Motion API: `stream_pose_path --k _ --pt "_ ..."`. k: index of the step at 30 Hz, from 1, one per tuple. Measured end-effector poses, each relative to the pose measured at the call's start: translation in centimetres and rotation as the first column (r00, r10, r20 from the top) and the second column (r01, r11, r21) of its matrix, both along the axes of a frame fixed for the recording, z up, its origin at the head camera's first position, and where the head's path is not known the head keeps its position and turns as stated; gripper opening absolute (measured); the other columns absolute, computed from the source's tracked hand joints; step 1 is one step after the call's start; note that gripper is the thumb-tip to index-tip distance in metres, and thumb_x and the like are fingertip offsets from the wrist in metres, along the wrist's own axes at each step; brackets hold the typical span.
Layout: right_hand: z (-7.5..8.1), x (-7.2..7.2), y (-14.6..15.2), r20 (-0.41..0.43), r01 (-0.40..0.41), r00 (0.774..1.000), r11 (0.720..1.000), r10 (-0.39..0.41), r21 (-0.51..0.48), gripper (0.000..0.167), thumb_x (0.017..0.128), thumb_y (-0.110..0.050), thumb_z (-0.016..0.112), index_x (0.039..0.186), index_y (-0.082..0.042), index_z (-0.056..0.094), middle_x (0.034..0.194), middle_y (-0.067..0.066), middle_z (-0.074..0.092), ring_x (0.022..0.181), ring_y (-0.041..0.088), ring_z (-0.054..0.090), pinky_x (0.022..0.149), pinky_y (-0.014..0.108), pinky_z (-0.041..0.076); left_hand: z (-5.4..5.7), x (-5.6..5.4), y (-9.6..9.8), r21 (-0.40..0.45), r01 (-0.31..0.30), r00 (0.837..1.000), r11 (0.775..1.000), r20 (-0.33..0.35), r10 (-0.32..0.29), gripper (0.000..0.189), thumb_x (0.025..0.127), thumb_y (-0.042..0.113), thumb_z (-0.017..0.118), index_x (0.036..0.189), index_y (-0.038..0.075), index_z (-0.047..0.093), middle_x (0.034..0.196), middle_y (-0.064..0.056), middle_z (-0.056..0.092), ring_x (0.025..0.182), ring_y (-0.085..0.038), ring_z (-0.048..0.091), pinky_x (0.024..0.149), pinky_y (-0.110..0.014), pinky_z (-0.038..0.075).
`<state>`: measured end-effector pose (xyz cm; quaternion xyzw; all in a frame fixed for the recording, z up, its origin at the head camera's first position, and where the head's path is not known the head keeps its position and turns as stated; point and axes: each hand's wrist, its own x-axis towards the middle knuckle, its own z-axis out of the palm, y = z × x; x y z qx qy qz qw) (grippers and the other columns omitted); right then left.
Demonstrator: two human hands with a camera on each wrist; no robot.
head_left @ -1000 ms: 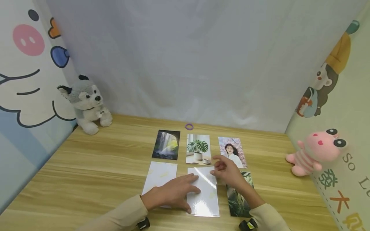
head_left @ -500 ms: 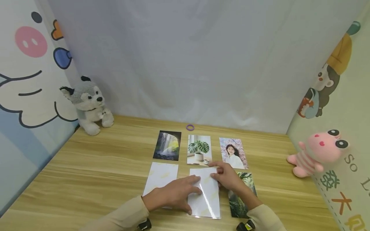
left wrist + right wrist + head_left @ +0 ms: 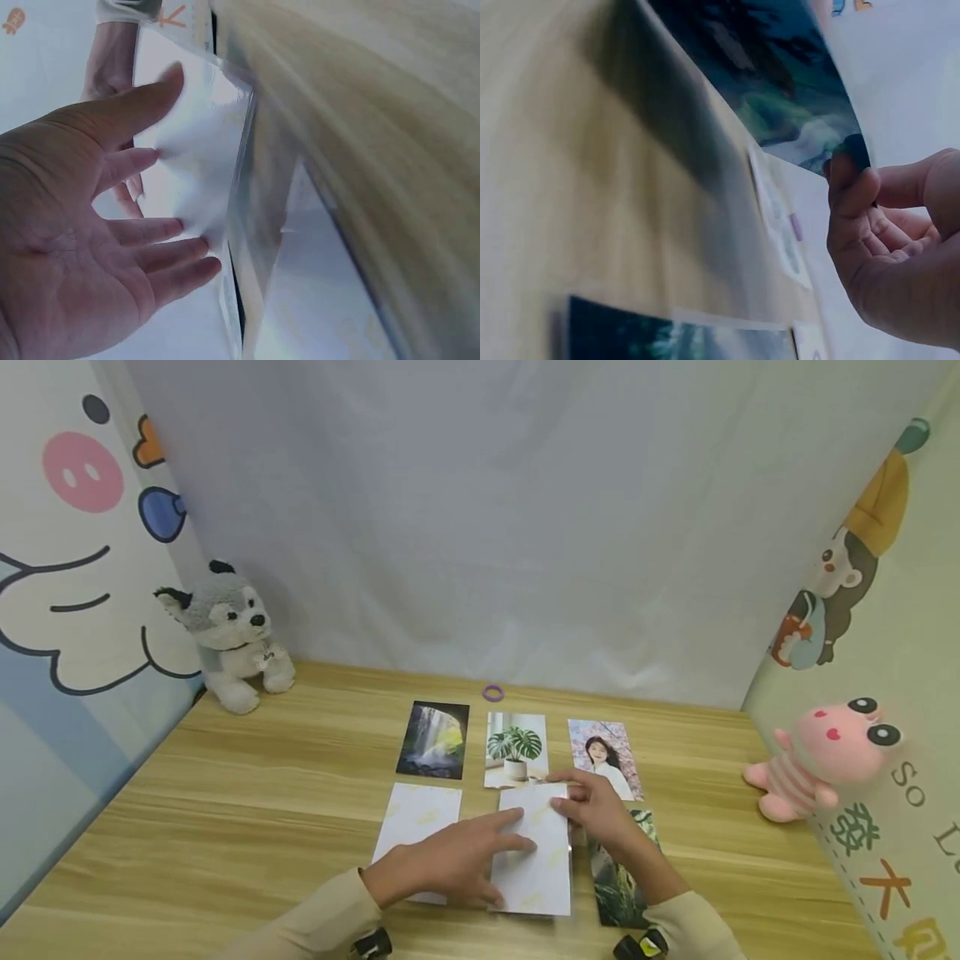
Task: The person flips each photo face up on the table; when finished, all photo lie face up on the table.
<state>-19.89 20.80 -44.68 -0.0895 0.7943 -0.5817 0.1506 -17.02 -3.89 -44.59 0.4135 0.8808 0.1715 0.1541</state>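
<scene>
A photo print (image 3: pixel 536 877), white back up, is raised off the table in front of me. My right hand (image 3: pixel 603 818) pinches its upper right corner between thumb and fingers. The spread, mostly straight fingers of my left hand (image 3: pixel 450 864) lie against the white back, as the left wrist view also shows. In the right wrist view the underside of the print (image 3: pixel 772 82) carries a dark blue-green picture. A second white-backed print (image 3: pixel 420 814) lies to the left, partly under my left arm. A green forest photo (image 3: pixel 618 885) lies beneath my right forearm.
Along the back row lie a waterfall photo (image 3: pixel 432 739), a potted plant photo (image 3: pixel 516 747) and a portrait photo (image 3: pixel 603 760). Behind them sits a purple ring (image 3: pixel 492 693). A plush husky (image 3: pixel 236 635) stands at left, a pink plush toy (image 3: pixel 817 756) at right.
The middle print has come up off the table, its top edge shifting away toward the plant photo. My right hand has gone from its edge to a pinch; my left hand followed slightly.
</scene>
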Motion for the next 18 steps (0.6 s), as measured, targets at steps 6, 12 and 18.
stream_pose_path --k 6,12,18 --pt "1.0 -0.1 0.0 0.01 0.115 0.993 0.986 -0.115 -0.119 0.044 0.097 0.002 0.057 0.137 0.015 0.044 0.103 0.022 0.074 0.074 0.011 0.071 0.066 0.027 0.059 0.6 -0.1 0.2 0.154 -0.005 1.0 0.988 -0.013 0.007 0.076 0.08 0.051 0.079 0.147 0.029 0.05 0.163 -0.01 0.032 0.145 -0.03 0.04 0.111 -0.045 0.043" --pt "1.7 -0.5 -0.7 0.046 0.249 0.968 0.937 -0.246 -0.243 0.044 0.096 0.002 0.057 0.137 0.013 0.044 0.083 -0.001 0.075 0.076 0.008 0.072 0.07 0.027 0.059 1.1 0.2 0.8 0.258 -0.001 0.994 0.966 -0.102 0.028 0.089 0.078 0.053 0.081 0.153 0.029 0.041 0.163 -0.014 0.031 0.143 -0.034 0.043 0.108 -0.049 0.045" --pt "2.2 -0.8 -1.8 0.097 0.392 0.919 0.861 -0.382 -0.325 0.038 0.096 0.003 0.058 0.132 0.011 0.049 0.08 -0.001 0.075 0.071 0.008 0.071 0.068 0.025 0.059 1.0 0.3 2.0 0.267 -0.027 0.966 0.963 -0.24 0.094 0.103 0.071 0.06 0.083 0.157 0.031 0.033 0.16 -0.02 0.033 0.143 -0.035 0.043 0.106 -0.049 0.047"
